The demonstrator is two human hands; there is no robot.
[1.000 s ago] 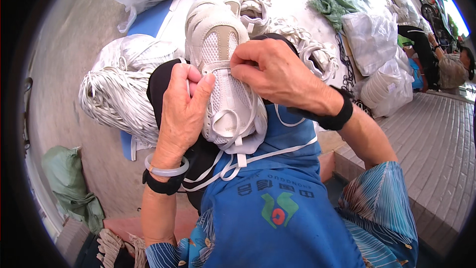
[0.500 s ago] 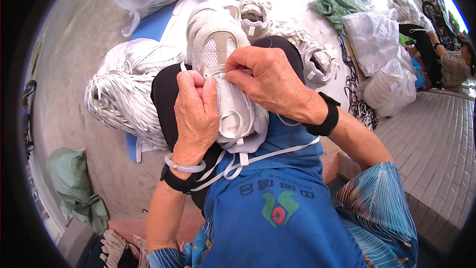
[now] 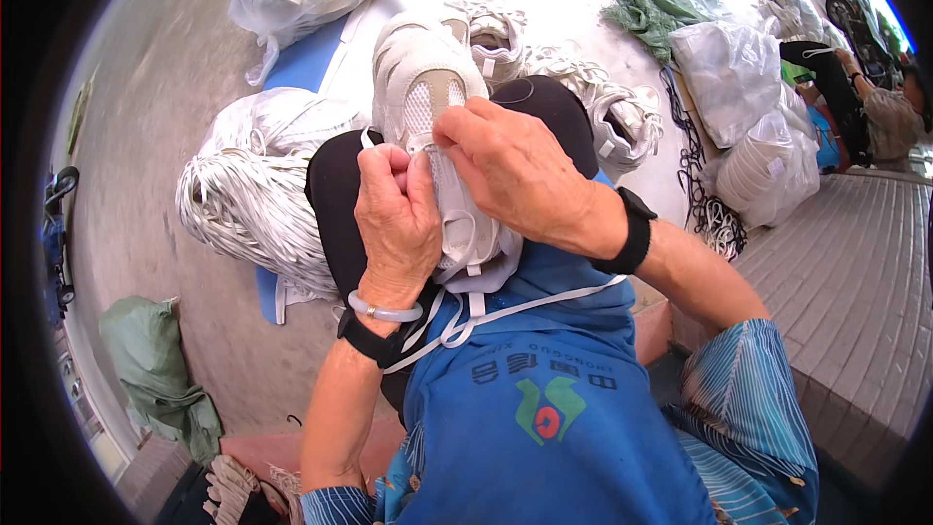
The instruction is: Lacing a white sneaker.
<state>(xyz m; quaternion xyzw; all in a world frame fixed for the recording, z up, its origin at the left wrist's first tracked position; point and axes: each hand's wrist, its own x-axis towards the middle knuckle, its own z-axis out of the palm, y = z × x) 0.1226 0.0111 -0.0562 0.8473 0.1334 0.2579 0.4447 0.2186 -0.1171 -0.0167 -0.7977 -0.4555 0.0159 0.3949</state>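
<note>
Right grip (image 3: 525, 170) moved closer to left grip (image 3: 397, 219) over shoe (image 3: 420, 109); left pinching lace (image 3: 366, 138), right pressed together, contents hidden.

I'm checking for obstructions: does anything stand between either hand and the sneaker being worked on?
Nothing visible does: the left hand and right hand are both directly at the sneaker.

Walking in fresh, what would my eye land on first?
Probably the pale sneaker at upper middle, with the left hand and right hand close together over it. Next, the bright blue apron across the lower middle, then the big bundle of white cords to the left.
</note>
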